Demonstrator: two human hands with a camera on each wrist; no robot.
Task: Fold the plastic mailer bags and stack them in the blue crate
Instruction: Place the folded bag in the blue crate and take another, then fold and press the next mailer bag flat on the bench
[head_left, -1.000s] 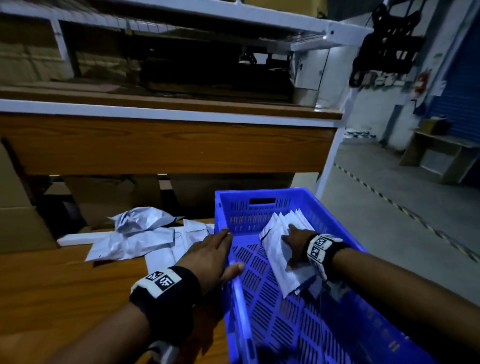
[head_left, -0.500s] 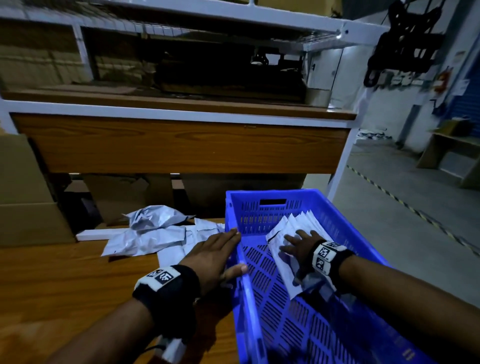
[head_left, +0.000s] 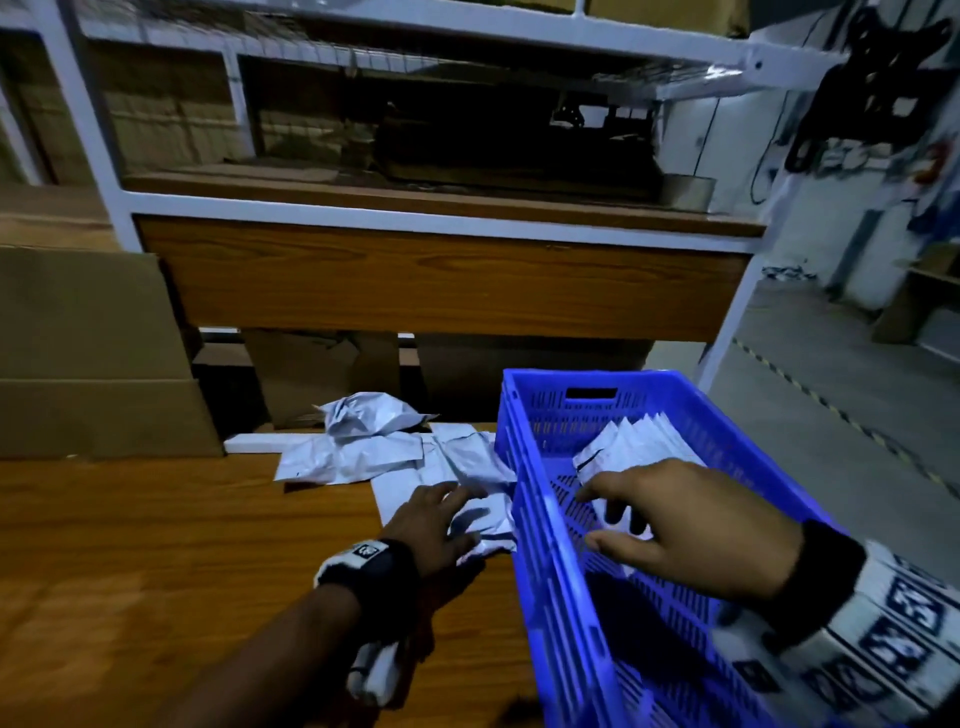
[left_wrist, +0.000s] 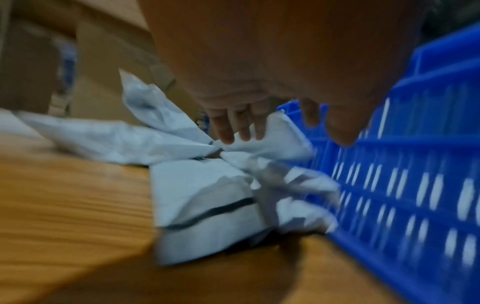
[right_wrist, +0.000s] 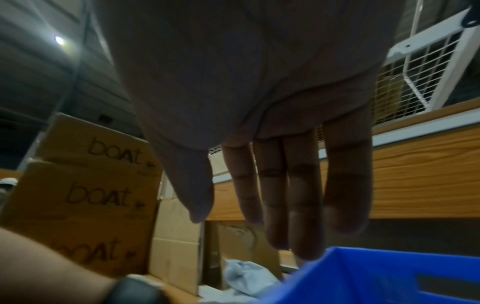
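Note:
The blue crate (head_left: 524, 519) stands on the right end of the wooden table. A fanned stack of folded white mailers (head_left: 639, 447) leans in its far half. My right hand (head_left: 649, 519) hovers over the crate, just in front of that stack, with spread fingers and nothing in it; the right wrist view shows its straight fingers (right_wrist: 303, 205) above the crate rim (right_wrist: 363, 273). My left hand (head_left: 447, 514) lies flat on the loose crumpled mailers (head_left: 415, 483) beside the crate's left wall. Its fingertips (left_wrist: 241, 131) touch a white mailer (left_wrist: 197, 197) next to the crate (left_wrist: 415, 185).
Further unfolded mailers (head_left: 363, 421) lie heaped at the table's far edge. Cardboard boxes (head_left: 93, 353) stand at the left, marked "boat" (right_wrist: 85, 197). A white-framed wooden shelf unit (head_left: 441, 280) rises behind the table. Bare table top (head_left: 156, 571) spreads to the left.
My left hand has left the crate's rim and moved onto the loose mailers. My right hand has lifted off the folded stack and drawn back towards me.

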